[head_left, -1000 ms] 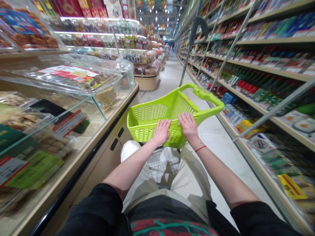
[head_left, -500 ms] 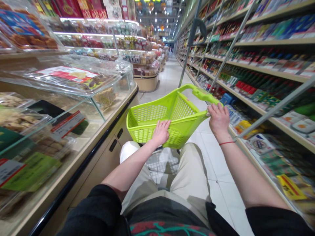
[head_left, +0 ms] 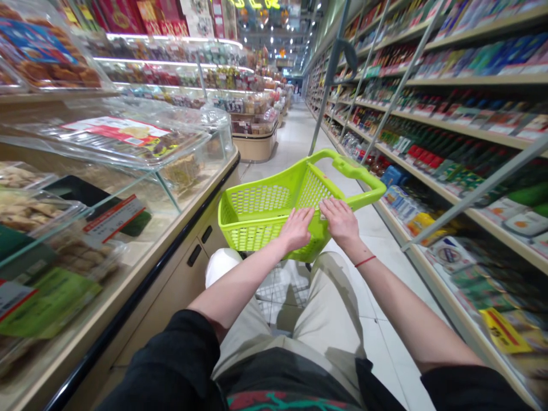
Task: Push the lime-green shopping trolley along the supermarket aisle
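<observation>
A lime-green plastic mesh shopping basket (head_left: 261,205) stands in front of my legs, with a long looped handle (head_left: 359,177) reaching forward and to the right. My left hand (head_left: 297,228) lies curled over the basket's near rim. Right beside it, my right hand (head_left: 340,221) grips the same rim, and a thin red cord circles that wrist. The basket looks empty. Its wheels are hidden below the rim.
On the left runs a glass display counter (head_left: 180,194) with boxed baked goods inside. On the right, long shelves (head_left: 454,200) of packaged goods line the aisle. A pale tiled floor (head_left: 377,342) stretches ahead between them towards further display stands.
My right hand moved out to the handle's side and has returned to the near rim beside my left hand. The basket has shifted slightly left.
</observation>
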{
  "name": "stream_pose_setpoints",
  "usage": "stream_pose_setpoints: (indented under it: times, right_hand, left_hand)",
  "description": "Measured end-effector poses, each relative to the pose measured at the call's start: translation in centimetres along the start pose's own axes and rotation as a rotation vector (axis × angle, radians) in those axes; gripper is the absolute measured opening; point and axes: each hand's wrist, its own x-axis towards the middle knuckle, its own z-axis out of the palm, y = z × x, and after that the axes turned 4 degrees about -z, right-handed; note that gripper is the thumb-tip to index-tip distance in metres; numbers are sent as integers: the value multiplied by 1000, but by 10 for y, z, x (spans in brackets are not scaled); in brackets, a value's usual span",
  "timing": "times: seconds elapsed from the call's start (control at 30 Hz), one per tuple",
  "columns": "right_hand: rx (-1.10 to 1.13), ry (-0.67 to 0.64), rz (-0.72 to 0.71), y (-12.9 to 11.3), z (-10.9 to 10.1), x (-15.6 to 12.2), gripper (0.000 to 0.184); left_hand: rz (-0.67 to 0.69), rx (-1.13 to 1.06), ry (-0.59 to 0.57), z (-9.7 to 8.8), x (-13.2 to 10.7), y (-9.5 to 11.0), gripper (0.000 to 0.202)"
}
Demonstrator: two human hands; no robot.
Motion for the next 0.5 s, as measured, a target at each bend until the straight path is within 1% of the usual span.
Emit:
stream_pose_setpoints:
  times: [0.1,0.23,0.3,0.37,0.4,0.43,0.5]
  right_hand:
    - [-10,51,57,31,-5,-7,47]
    - [-65,117,231,86,-10,-8,40]
    - [-81,115,304,107,-12,-5,38]
    - [-75,109,353,115,-13,-1,38]
    - [-67,109,371,114,-13,0,38]
    - [-56,112,385,109,-12,1,38]
    - [-33,120,386,92,-10,2,39]
  left_hand:
    - [-7,-18,-4,1,0,-1,79]
    - [-15,-19,-16,-1,-1,-4,80]
    - [-18,-19,-21,-2,-1,-3,80]
    - [-22,-24,-21,-3,0,-3,80]
    - [-24,-29,-20,-3,0,-3,80]
    - [-25,-35,-16,-3,0,-2,81]
    - [-30,-48,-11,-4,0,-2,81]
